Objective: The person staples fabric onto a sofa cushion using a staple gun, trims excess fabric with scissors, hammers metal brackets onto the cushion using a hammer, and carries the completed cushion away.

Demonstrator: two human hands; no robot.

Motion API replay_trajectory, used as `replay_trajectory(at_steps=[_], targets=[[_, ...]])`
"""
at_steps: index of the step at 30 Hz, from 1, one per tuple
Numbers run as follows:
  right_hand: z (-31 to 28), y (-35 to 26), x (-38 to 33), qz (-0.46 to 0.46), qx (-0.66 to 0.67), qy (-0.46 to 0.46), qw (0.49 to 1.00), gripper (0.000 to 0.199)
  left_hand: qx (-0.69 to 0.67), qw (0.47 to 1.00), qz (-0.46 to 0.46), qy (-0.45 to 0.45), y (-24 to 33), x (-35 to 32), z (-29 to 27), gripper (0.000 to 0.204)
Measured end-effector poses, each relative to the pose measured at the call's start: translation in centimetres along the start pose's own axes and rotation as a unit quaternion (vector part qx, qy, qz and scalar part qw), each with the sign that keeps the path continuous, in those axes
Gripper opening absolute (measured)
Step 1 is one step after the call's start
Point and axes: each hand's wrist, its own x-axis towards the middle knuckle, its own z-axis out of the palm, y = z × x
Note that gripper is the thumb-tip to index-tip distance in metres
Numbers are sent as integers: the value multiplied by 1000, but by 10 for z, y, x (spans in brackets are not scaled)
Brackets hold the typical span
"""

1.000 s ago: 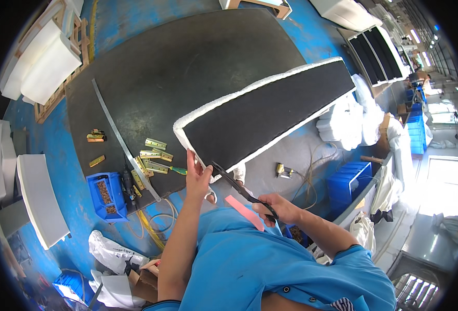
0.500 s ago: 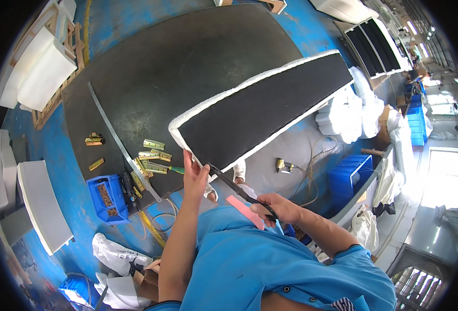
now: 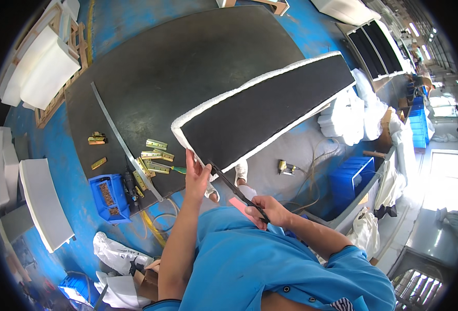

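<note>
One right hand (image 3: 273, 210), nearest the body: fingers closed through the handles of the scissors. One strip, pink (image 3: 236, 203), just beside that hand and partly covered by it; whether it is held cannot be told. One pair of black scissors (image 3: 230, 185), running forward and left, tip at the panel's near end; the blades look almost together, though the gap is too small to judge. One left hand (image 3: 197, 179), at the near left corner: thumb by the scissor tip, fingers along the edge; how firmly it pinches cannot be told.

One long panel (image 3: 270, 109), set slantwise over the right part of the dark work table (image 3: 161, 67), far end toward the upper right. Condition: black face in place over its length, white padded border (image 3: 183, 137) showing around it. Covering appears done; trimming at the near end appears in hand, with no cut piece seen coming away. How much edge is left to trim cannot be read from here.

Several brass-coloured metal plates (image 3: 157, 167), on the table left of the panel, not in use.

Changes against the frame half a second ago: right hand and scissor handles shifted leftward, scissors slightly steeper; pink strip more hidden by the hand. Unchanged: left hand at its corner, scissor tip beside the thumb, panel at practically the same slant.
</note>
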Motion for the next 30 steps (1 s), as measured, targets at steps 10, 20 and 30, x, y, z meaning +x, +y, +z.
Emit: replay_trajectory(at_steps=[10, 20, 30], targets=[[10, -14, 4, 0, -42, 28, 999, 54, -9, 1000, 3, 1, 8, 7, 1, 84], [18, -28, 2, 20, -76, 49, 996, 47, 3, 1000, 22, -16, 1, 2, -3, 84], [8, 10, 34, -76, -64, 71, 992, 46, -9, 1000, 23, -8, -2, 0, -2, 84]])
